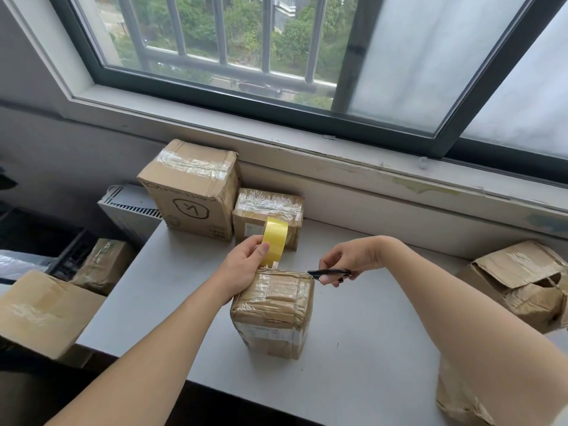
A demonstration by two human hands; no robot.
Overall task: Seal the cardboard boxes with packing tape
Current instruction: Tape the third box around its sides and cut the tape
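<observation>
Cutting step likely in hand: tape roll (274, 241) pinched by left hand (246, 265) at 12 o'clock edge of near box (273, 302); scissors (330, 273) gripped by right hand (350, 259) at 2 o'clock — strip to be snipped next

Left hand (246, 262) and right hand (350, 256) are bare, both forearms (153, 348) uncovered to the frame's edge.

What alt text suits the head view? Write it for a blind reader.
A person's left hand holds a yellow tape roll above a small cardboard box on a grey table, while the right hand holds black scissors at the box's top edge. Two taped boxes stand behind, below a window.
</observation>
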